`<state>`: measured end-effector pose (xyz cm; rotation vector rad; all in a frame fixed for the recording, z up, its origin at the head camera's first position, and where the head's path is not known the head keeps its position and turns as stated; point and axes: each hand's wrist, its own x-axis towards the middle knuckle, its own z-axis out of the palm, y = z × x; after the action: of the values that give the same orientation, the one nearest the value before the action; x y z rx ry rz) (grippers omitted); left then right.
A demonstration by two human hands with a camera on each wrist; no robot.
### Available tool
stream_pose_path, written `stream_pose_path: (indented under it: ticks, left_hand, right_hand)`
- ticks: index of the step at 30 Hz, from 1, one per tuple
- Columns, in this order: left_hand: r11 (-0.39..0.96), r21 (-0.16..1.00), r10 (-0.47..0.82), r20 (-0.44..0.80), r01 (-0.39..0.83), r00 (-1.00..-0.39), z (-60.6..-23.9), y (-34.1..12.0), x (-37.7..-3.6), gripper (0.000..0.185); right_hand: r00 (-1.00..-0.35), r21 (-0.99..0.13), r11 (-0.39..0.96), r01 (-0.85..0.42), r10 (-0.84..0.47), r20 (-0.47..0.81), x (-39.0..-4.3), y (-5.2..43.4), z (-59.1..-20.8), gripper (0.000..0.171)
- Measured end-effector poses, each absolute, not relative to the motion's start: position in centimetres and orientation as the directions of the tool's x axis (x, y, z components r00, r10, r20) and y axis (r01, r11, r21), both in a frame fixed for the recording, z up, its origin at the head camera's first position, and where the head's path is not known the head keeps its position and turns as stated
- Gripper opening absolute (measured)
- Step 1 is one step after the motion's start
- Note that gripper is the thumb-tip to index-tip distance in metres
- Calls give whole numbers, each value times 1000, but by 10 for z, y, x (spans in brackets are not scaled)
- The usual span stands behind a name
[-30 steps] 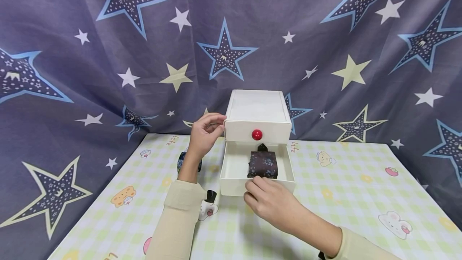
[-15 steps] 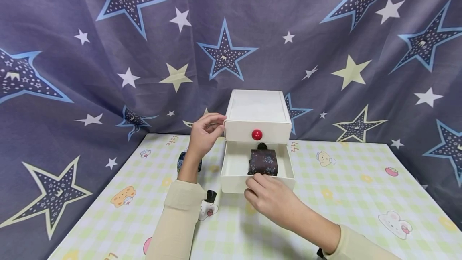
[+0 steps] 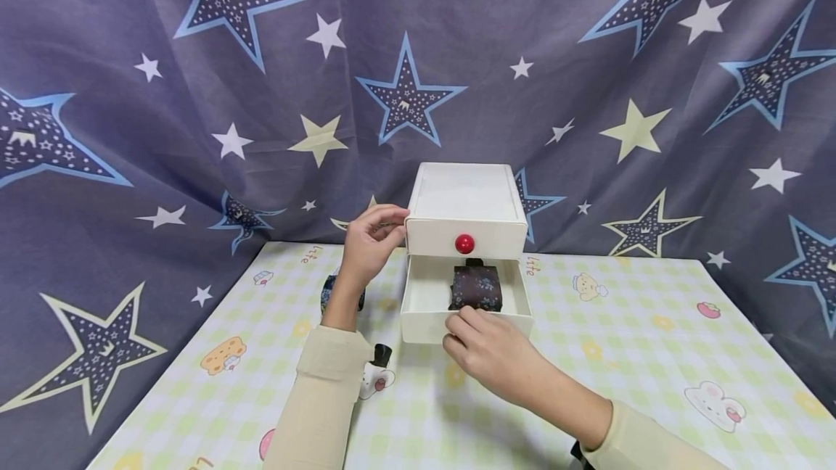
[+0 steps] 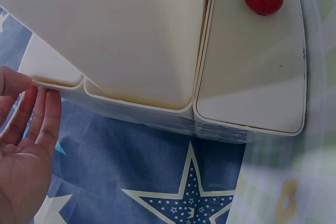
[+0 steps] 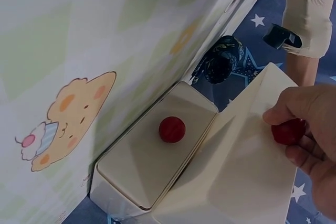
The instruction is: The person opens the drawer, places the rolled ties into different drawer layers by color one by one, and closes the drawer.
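Observation:
A white two-drawer box (image 3: 464,198) stands at the back of the table. Its upper drawer is closed, with a red knob (image 3: 464,243) on it. The lower drawer (image 3: 424,325) is pulled out partway and holds a dark folded cloth (image 3: 476,289). My right hand (image 3: 486,350) is at that drawer's front wall; in the right wrist view its fingers pinch the drawer's red knob (image 5: 287,131). My left hand (image 3: 371,241) rests against the box's upper left side, and its straight fingers (image 4: 44,116) touch the box's edge.
A dark rolled cloth (image 3: 329,294) lies on the table left of the box, partly hidden by my left wrist, and shows as the dark roll (image 5: 223,64) in the right wrist view. The checked tablecloth (image 3: 653,354) covers the table. A star-printed curtain (image 3: 196,129) hangs close behind.
The lower drawer has slid a little way back into the box, with my right hand moving with its front. My left hand has stayed on the box.

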<state>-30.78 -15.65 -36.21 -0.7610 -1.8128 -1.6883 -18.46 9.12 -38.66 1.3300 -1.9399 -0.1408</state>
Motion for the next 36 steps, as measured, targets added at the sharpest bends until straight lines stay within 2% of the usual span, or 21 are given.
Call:
stream_pose_path:
  ticks: [5, 10, 17, 25, 36]
  left_hand:
    - [56, 705, 31, 707, 707, -707, -362, -156, -308, 24]
    - [59, 719, 23, 693, 693, -721, -357, -154, -304, 24]
    - [62, 702, 34, 709, 709, -704, -348, -150, -290, 23]
    - [64, 707, 34, 704, 705, -709, -360, -154, -306, 24]
    - [52, 683, 44, 727, 729, -685, -363, -157, -309, 23]
  right_hand:
    - [-175, 478, 449, -755, -840, 514, -188, 92, -386, 8]
    - [-182, 470, 450, -760, -840, 511, -190, 92, -386, 11]
    - [-191, 479, 459, -748, -841, 506, -194, 91, -386, 10]
    - [-202, 473, 467, -747, -837, 508, -198, 91, -387, 13]
    - [-209, 484, 475, -735, -838, 504, -204, 89, -386, 16]
